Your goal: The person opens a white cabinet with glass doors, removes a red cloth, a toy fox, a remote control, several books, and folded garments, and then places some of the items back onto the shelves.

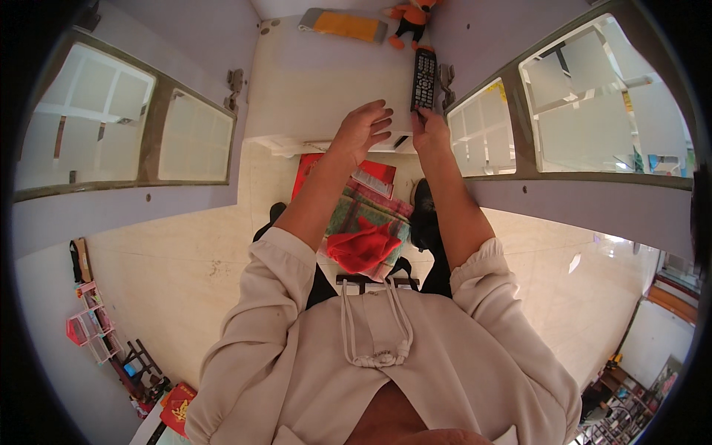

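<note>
My right hand (431,129) pinches the near end of a black remote control (424,79), which lies lengthwise along the right side of a white cabinet shelf (328,83). My left hand (364,129) is over the shelf's front edge with its fingers apart and nothing in them. At the back of the shelf lies a folded yellow and grey cloth item (347,25). To its right, beyond the remote's far end, sits an orange fox plush toy (413,19) with black shorts.
Glass-paned cabinet doors stand open at left (194,139) and right (484,130), with metal hinges beside the shelf. Below, a red cloth (364,245) rests on green and pink checked fabric (347,214) between my legs. A red flat item (384,169) lies farther forward.
</note>
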Demonstrator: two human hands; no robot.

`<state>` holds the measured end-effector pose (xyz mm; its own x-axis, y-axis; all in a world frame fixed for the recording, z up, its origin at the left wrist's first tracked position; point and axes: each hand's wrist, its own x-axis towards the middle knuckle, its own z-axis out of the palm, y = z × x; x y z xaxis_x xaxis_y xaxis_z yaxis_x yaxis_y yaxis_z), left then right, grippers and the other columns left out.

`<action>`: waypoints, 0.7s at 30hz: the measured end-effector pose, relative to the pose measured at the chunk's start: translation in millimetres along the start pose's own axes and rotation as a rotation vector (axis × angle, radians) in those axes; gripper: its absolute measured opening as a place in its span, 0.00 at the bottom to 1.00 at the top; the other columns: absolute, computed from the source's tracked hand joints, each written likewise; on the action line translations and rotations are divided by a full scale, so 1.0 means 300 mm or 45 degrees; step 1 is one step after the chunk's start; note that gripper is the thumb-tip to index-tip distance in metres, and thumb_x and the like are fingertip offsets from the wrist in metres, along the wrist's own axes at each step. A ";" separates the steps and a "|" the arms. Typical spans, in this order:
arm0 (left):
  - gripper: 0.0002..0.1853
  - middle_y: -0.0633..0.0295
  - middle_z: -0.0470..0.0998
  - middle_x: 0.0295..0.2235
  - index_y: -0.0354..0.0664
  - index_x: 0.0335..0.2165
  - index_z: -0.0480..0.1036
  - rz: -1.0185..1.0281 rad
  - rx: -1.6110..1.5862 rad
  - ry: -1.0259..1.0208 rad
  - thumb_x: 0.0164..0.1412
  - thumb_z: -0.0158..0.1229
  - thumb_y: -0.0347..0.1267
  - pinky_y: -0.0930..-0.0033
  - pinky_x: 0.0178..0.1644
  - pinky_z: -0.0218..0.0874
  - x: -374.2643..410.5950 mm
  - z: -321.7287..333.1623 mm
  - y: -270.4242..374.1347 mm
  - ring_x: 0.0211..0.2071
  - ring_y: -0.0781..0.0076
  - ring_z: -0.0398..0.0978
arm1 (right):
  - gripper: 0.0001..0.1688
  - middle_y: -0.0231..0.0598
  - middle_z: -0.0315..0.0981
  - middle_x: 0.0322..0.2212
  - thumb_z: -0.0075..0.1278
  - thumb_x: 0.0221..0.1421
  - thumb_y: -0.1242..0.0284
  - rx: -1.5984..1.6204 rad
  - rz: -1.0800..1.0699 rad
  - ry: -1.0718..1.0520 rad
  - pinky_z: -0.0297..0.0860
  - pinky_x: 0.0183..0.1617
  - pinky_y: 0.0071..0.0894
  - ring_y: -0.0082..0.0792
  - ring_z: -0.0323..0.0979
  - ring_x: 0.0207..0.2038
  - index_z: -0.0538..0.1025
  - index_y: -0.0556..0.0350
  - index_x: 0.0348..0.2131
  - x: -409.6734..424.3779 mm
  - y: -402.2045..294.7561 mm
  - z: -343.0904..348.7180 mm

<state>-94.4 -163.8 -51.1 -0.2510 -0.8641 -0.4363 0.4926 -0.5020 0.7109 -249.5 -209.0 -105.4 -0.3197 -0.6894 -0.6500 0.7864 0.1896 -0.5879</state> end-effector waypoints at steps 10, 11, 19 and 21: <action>0.32 0.48 0.64 0.51 0.34 0.53 0.58 0.023 -0.043 0.014 0.54 0.55 0.40 0.56 0.55 0.55 -0.004 -0.019 0.023 0.52 0.55 0.62 | 0.04 0.41 0.65 0.29 0.45 0.50 0.82 0.000 0.119 -0.013 0.71 0.36 0.32 0.36 0.68 0.31 0.68 0.64 0.30 -0.054 -0.009 0.004; 0.32 0.49 0.64 0.51 0.35 0.53 0.59 0.026 -0.059 0.019 0.54 0.55 0.40 0.56 0.55 0.56 -0.002 -0.028 0.027 0.52 0.56 0.62 | 0.04 0.41 0.65 0.29 0.45 0.51 0.81 -0.021 0.158 -0.020 0.71 0.37 0.35 0.37 0.67 0.30 0.68 0.64 0.31 -0.068 -0.005 0.009; 0.29 0.48 0.67 0.49 0.33 0.50 0.61 0.119 -0.109 0.022 0.54 0.56 0.38 0.59 0.54 0.59 -0.022 -0.062 0.052 0.49 0.56 0.65 | 0.06 0.40 0.62 0.28 0.43 0.54 0.78 -0.089 0.301 -0.246 0.70 0.43 0.45 0.39 0.65 0.31 0.66 0.64 0.33 0.060 0.020 -0.011; 0.28 0.47 0.67 0.49 0.32 0.50 0.62 0.127 -0.101 0.021 0.54 0.56 0.38 0.59 0.54 0.60 -0.037 -0.056 0.069 0.49 0.55 0.66 | 0.08 0.41 0.63 0.30 0.44 0.54 0.78 -0.138 0.281 -0.299 0.70 0.44 0.46 0.40 0.65 0.33 0.66 0.64 0.35 0.099 0.010 -0.022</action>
<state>-67.5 -164.0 -40.9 -0.1839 -0.9087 -0.3747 0.5787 -0.4082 0.7060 -260.1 -224.2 -129.7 -0.0079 -0.7631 -0.6463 0.7581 0.4169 -0.5014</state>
